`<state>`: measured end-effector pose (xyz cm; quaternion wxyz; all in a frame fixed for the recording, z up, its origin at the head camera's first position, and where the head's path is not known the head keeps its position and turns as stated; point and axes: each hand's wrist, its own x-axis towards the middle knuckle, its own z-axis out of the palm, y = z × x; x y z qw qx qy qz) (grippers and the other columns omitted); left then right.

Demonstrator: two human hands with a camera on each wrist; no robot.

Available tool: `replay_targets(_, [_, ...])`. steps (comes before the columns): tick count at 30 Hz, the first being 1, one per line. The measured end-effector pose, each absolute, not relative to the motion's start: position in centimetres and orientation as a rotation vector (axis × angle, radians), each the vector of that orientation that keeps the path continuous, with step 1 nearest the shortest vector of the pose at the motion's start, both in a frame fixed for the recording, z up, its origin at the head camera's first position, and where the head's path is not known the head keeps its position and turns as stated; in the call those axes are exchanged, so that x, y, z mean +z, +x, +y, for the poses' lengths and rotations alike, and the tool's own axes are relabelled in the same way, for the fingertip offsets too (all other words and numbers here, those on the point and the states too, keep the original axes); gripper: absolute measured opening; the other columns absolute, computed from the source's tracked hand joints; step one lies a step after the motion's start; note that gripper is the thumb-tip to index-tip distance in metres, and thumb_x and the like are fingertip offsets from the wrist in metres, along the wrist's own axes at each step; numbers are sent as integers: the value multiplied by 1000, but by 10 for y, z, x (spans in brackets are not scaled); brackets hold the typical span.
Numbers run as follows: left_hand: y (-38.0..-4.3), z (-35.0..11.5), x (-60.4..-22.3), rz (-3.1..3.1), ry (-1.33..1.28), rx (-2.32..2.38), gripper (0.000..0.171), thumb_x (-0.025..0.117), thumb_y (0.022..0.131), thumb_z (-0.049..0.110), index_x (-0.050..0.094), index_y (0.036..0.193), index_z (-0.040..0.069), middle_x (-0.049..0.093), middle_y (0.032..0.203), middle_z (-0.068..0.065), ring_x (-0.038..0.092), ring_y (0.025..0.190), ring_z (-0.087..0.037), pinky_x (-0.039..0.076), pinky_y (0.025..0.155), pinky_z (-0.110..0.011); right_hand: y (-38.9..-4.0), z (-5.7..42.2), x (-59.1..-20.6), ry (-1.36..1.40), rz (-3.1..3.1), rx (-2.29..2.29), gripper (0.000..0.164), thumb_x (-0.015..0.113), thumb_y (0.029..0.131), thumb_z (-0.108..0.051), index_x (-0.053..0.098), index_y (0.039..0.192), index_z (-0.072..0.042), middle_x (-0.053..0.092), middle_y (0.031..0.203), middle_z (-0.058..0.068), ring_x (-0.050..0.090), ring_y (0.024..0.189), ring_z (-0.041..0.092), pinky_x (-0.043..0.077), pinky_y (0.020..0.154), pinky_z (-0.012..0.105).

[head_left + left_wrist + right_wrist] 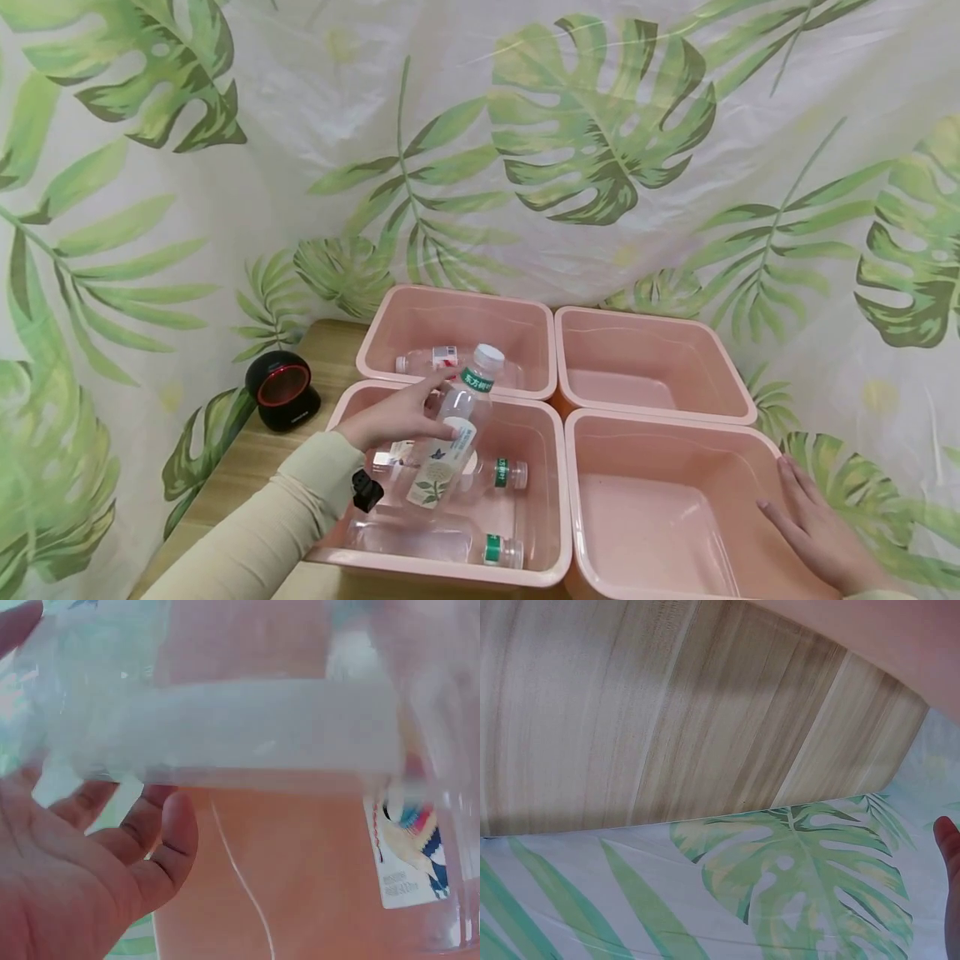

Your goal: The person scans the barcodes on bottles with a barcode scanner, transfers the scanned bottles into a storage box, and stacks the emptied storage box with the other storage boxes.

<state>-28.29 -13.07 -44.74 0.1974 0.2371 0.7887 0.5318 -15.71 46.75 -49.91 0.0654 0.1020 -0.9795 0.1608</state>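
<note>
My left hand [405,414] grips a clear plastic bottle [442,458] with a white cap and a green neck band. The bottle is tilted, cap up and away, over the near left pink bin [564,500]. In the left wrist view, the fingers [176,832] curl beside the blurred clear bottle [247,724]. Other clear bottles lie in that bin, including a green-banded bottle [420,537] along its front. My right hand [825,529] touches the right rim of the near right pink bin [645,517], fingers fairly straight, holding nothing.
Behind stand two more pink bins: the far left bin [457,296] contains a lying clear bottle [422,361], and the far right bin [645,321] sits beside it. A black scanner-like device [282,390] stands on the wooden table [225,492]. Leaf-patterned cloth [450,167] hangs around.
</note>
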Motion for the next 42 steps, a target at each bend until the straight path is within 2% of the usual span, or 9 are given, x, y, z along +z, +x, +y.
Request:
replay_targets(6, [-281,-127,-442,2134,779,1393,85,72,78,3,30,151,3,53,134,-19,56,109,-28,52,89,-38,-156,466,-496,289,-2959,514,73,49,109,-24,10,158,13,9,163,37,-5,155,29,-9,96,4])
replay_targets(11, [-267,-109,-441,2306,892,1118,65,87,80,25,48,128,5,61,114,-11,59,100,-25,51,87,-38,-153,466,-498,282,-2971,533,72,48,109,-24,9,158,13,10,162,39,-3,154,37,-10,102,8])
replay_targets(16, [-242,-94,-445,2439,940,614,66,96,71,39,63,122,14,66,102,1,62,94,-14,52,88,-45,-153,467,-500,278,-2979,543,73,48,109,-25,7,159,11,10,162,39,-4,155,35,-7,117,23])
replay_targets(21, [-231,-87,-446,2544,1039,330,65,93,72,41,67,127,19,64,121,2,60,114,-19,46,100,-59,-154,470,-501,274,-2973,524,74,48,109,-25,6,159,10,9,163,38,-10,154,23,-11,103,9])
replay_targets(27, [-234,-86,-450,2632,1109,248,63,86,82,38,63,139,22,60,133,-2,55,127,-28,43,102,-61,-153,471,-501,292,-2973,499,75,50,109,-26,7,158,12,9,163,38,-11,154,19,-9,94,1])
replay_targets(33, [-236,-88,-455,2654,1206,177,77,96,65,47,66,133,28,63,122,4,59,117,-22,47,96,-57,-152,470,-500,293,-2972,491,75,51,108,-26,9,158,12,9,163,37,-9,155,22,-8,94,0])
replay_targets(35, [-237,-87,-456,2693,1220,137,72,96,66,45,69,130,26,63,118,3,60,113,-23,47,96,-58,-153,469,-499,282,-2985,504,75,50,109,-26,7,158,12,9,163,38,-8,155,27,-8,109,9])
replay_targets(41, [-240,-88,-458,2730,1223,92,66,93,74,45,69,131,22,61,118,0,59,112,-25,47,97,-56,-156,465,-496,274,-2986,510,75,50,109,-25,8,159,11,10,162,38,-6,155,31,-11,111,16])
replay_targets(42, [-239,-89,-458,2718,1246,79,70,93,73,46,67,133,22,61,119,0,59,113,-24,48,96,-54,-156,464,-495,269,-2991,509,75,50,109,-26,8,159,11,10,162,38,-5,155,33,-7,118,25])
